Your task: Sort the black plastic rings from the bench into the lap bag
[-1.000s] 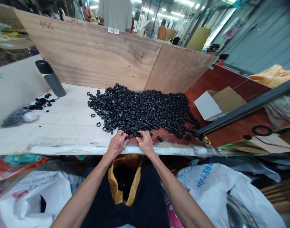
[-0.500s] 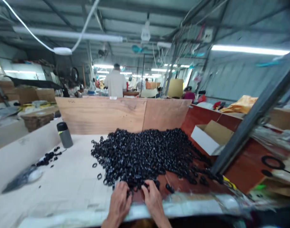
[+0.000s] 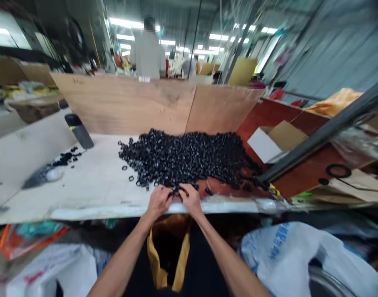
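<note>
A big heap of small black rings (image 3: 189,159) lies on the worktable (image 3: 92,194), against a plywood back wall. My left hand (image 3: 158,201) and my right hand (image 3: 191,200) rest side by side at the near edge of the heap, close to the table's front edge. The fingers of both hands are curled and pressed onto black rings at the heap's rim. Below my hands, between my arms, a yellow bag (image 3: 168,255) hangs open with a dark inside.
A dark grey bottle (image 3: 78,131) stands at the back left, with a small scatter of rings (image 3: 65,157) near it. An open cardboard box (image 3: 275,140) and a slanting dark bar (image 3: 325,132) are at the right. White sacks (image 3: 297,260) lie below. A person stands beyond the plywood wall.
The view swung up towards the ceiling and came back down. My hands stayed at the heap's near edge, and their fingertips have drawn closer together.
</note>
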A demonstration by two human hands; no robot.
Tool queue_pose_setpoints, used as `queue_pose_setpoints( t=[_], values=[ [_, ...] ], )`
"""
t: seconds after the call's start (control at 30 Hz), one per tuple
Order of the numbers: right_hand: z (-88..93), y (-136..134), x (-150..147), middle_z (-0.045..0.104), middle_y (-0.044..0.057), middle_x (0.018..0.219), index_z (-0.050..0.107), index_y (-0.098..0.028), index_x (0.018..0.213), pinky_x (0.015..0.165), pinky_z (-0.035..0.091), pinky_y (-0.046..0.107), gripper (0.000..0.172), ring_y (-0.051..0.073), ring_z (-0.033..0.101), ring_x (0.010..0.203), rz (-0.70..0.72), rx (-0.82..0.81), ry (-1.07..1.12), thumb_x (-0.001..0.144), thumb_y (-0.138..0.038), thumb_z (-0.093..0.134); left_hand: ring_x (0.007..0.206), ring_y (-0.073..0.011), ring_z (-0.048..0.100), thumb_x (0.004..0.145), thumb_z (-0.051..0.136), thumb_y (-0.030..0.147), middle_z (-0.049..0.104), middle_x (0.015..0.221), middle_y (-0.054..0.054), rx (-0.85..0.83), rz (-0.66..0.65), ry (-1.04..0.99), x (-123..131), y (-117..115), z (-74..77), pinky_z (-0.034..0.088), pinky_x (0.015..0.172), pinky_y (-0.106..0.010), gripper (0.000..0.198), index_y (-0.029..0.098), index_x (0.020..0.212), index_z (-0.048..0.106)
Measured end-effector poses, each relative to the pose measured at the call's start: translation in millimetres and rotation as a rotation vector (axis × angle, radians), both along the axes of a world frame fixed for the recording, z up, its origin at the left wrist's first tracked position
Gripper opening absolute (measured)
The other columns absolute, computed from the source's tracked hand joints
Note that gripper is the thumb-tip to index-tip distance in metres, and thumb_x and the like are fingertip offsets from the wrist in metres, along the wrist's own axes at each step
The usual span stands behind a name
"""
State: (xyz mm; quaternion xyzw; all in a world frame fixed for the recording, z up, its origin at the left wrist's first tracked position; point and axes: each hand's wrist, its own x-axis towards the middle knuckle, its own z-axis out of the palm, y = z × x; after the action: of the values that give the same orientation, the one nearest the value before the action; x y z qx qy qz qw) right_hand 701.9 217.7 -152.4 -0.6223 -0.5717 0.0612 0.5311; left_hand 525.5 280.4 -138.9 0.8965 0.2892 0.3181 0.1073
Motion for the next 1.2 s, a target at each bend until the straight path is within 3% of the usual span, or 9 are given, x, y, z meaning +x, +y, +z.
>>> queue_pose_setpoints(
  t=[0.17,0.4,0.6,0.73,0.83,0.93,1.03,1.2],
  values=[
    [-3.9,0,1,0.073,0.006,0.095,0.07,-0.018,0.106,0.07,0.059,0.032,0.027,0.018,0.069,0.074,0.019,-0.119,0.262,0.083,-0.032,0.067,0.097,-0.0246,0.059,0.086,0.064,0.018,0.068,0.095,-0.006,-0.081,-0.032,-0.002,2,7,-4.7,0.051,0.084,-0.038,0.014,0.022,0.1,0.065],
    [13.7,-6,2,0.071,0.007,0.104,0.077,-0.022,0.098,0.083,0.058,0.034,0.02,0.02,0.068,0.095,0.176,-0.066,0.294,0.084,-0.034,0.068,0.09,-0.0215,0.064,0.084,0.06,0.017,0.066,0.097,-0.004,-0.169,-0.006,-0.187,2,4,-12.5,0.053,0.081,-0.035,0.025,0.021,0.108,0.056],
    [12.8,-7,-2,0.074,0.004,0.091,0.073,-0.021,0.1,0.074,0.061,0.035,0.029,0.019,0.07,0.078,0.191,-0.216,0.569,0.077,-0.038,0.076,0.091,-0.0184,0.063,0.085,0.056,0.013,0.063,0.102,-0.005,-0.246,-0.071,-0.308,0,6,-13.1,0.053,0.083,-0.033,0.026,0.02,0.111,0.055],
    [13.5,-7,-11,0.071,0.006,0.107,0.076,-0.022,0.101,0.085,0.06,0.036,0.028,0.021,0.069,0.095,0.217,-0.157,0.499,0.077,-0.036,0.077,0.092,-0.0185,0.061,0.084,0.057,0.013,0.062,0.1,-0.006,-0.224,-0.066,-0.358,-1,9,-13.7,0.054,0.082,-0.033,0.023,0.02,0.106,0.058],
    [12.1,-7,-19,0.069,0.007,0.113,0.076,-0.023,0.106,0.082,0.062,0.036,0.031,0.021,0.069,0.094,0.266,-0.164,0.507,0.079,-0.037,0.075,0.1,-0.0199,0.062,0.084,0.058,0.014,0.063,0.106,-0.007,-0.233,-0.079,-0.395,-2,11,-15.0,0.055,0.086,-0.035,0.024,0.02,0.107,0.06],
    [7.4,-4,-25,0.071,0.006,0.107,0.072,-0.022,0.107,0.078,0.064,0.037,0.033,0.02,0.071,0.085,0.274,-0.196,0.62,0.078,-0.038,0.075,0.101,-0.02,0.064,0.086,0.058,0.014,0.065,0.107,-0.008,-0.26,-0.093,-0.416,-3,11,-14.8,0.055,0.088,-0.036,0.022,0.02,0.107,0.061],
    [4.1,2,-25,0.073,0.003,0.093,0.069,-0.022,0.104,0.078,0.063,0.038,0.032,0.019,0.072,0.079,0.185,-0.187,0.681,0.077,-0.037,0.076,0.095,-0.0188,0.066,0.086,0.059,0.014,0.067,0.104,-0.006,-0.281,-0.08,-0.393,-4,9,-12.6,0.056,0.086,-0.035,0.022,0.021,0.107,0.061],
    [7.2,5,-25,0.074,0.005,0.098,0.074,-0.021,0.1,0.084,0.06,0.037,0.026,0.021,0.07,0.089,0.193,-0.167,0.522,0.079,-0.037,0.075,0.092,-0.0178,0.068,0.086,0.062,0.017,0.067,0.101,-0.004,-0.38,-0.066,-0.407,-5,7,-11.8,0.059,0.085,-0.034,0.024,0.021,0.109,0.058]
  ],
)
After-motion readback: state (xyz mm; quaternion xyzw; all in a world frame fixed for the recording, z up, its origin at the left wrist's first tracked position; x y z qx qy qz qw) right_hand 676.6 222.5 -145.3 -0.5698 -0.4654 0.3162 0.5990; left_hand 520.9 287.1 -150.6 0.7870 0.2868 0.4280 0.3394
